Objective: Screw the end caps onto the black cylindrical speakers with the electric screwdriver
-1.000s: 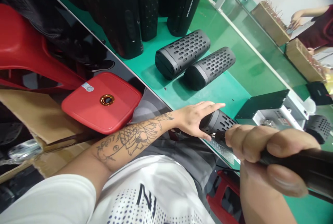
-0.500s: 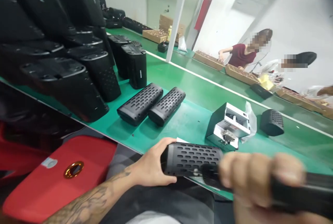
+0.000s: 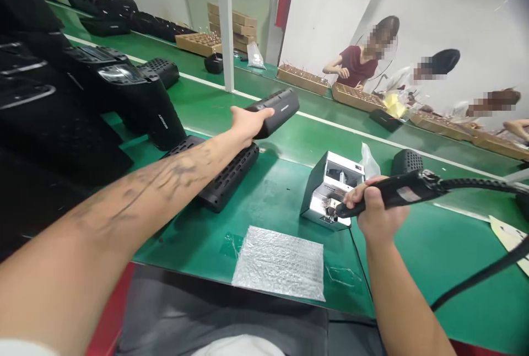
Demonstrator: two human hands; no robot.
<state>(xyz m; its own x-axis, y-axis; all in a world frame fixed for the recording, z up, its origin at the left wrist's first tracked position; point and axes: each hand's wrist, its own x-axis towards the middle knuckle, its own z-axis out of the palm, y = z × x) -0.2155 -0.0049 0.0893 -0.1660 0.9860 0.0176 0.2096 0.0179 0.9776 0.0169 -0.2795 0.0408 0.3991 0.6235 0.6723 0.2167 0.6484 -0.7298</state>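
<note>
My left hand point(image 3: 247, 124) is stretched forward, closed on the end of a black speaker-like casing point(image 3: 283, 112) with small white lettering. It is held above the bench, over another black casing with a slotted face point(image 3: 231, 179), partly hidden by my forearm. On the right, my right hand point(image 3: 378, 215) wraps around a black electric screwdriver point(image 3: 399, 190) with a thick cable. The screwdriver's tip end points left, at the front of a silver and black screw feeder point(image 3: 316, 190); whether it touches cannot be seen.
A silvery foam sheet point(image 3: 281, 262) is taped at the bench's near edge. Black casings point(image 3: 155, 102) stand at left. Another slotted casing point(image 3: 407, 162) sits behind the feeder. A white post point(image 3: 225, 25) rises beyond. Co-workers point(image 3: 357, 66) sit across a green line behind cardboard trays point(image 3: 303, 77).
My left hand has carried the casing from the near edge forward and away, uncovering the foam sheet. My right hand has taken the screwdriver off the casing and over to the screw feeder.
</note>
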